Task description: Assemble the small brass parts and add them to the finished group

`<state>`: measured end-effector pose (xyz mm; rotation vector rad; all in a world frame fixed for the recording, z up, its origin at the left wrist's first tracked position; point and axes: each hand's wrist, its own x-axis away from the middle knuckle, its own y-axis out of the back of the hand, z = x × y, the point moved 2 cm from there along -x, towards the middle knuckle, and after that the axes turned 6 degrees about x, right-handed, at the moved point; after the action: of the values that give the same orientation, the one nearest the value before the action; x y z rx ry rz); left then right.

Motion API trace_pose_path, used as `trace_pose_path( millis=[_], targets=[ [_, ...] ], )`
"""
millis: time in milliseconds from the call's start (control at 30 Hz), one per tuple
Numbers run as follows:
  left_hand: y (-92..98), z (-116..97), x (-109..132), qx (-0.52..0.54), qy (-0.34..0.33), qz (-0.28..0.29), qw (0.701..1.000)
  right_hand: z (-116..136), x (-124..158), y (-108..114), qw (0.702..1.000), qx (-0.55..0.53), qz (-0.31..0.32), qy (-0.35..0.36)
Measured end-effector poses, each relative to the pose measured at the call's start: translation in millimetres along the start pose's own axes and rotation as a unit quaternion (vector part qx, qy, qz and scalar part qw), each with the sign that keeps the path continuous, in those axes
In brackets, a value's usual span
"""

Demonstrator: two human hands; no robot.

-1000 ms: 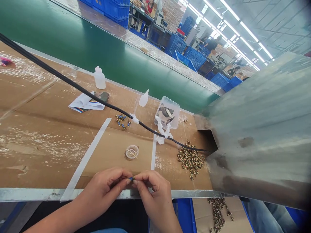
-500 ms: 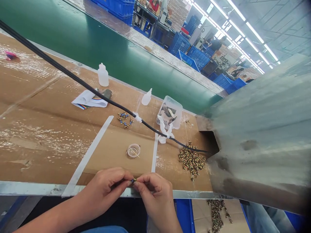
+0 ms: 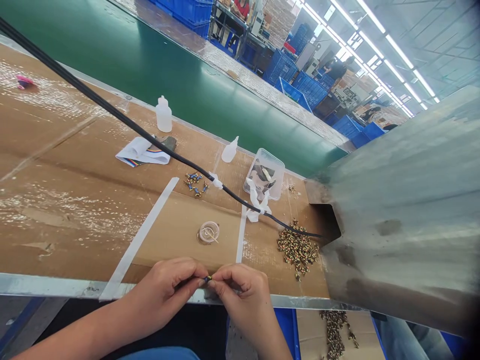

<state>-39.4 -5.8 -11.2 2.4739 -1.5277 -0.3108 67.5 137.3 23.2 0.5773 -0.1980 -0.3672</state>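
Between my fingertips, over the bench's front edge, is a tiny blue and yellow figure-like part [image 3: 208, 279]. My left hand [image 3: 174, 287] pinches one side of it with thumb and forefinger, and my right hand [image 3: 242, 285] pinches the other. Much of the part is covered by the fingers. Just beyond the hands stands a small clear round cup [image 3: 209, 232] with a thin pale stick in it. Farther back lies a small group of blue and yellow parts [image 3: 195, 184]. To the right is a heap of small dark and yellow parts [image 3: 299, 248].
A black cable [image 3: 150, 145] crosses above the cardboard-covered bench. Behind stand two white bottles [image 3: 164, 116] and a clear plastic box [image 3: 265, 172] with scraps. A green conveyor belt [image 3: 187, 80] runs along the back. A metal panel [image 3: 405, 200] rises on the right.
The view has shifted slightly, so the bench things appear a little farther right. Both hands keep their pinch on the small part.
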Motion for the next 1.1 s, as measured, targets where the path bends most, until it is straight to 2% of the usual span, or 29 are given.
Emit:
trace_pose_path(
  millis=[567, 1100],
  targets=[
    [-1.7, 3.2, 2.1, 0.003, 0.0, 0.012, 1.0, -0.8, 0.1, 1.0, 0.998, 0.005, -0.005, 0.065],
    [-1.8, 2.4, -0.7, 0.001, 0.007, 0.015, 1.0, -1.9, 0.4, 2.6, 0.997, 0.024, -0.002, 0.067]
  ],
)
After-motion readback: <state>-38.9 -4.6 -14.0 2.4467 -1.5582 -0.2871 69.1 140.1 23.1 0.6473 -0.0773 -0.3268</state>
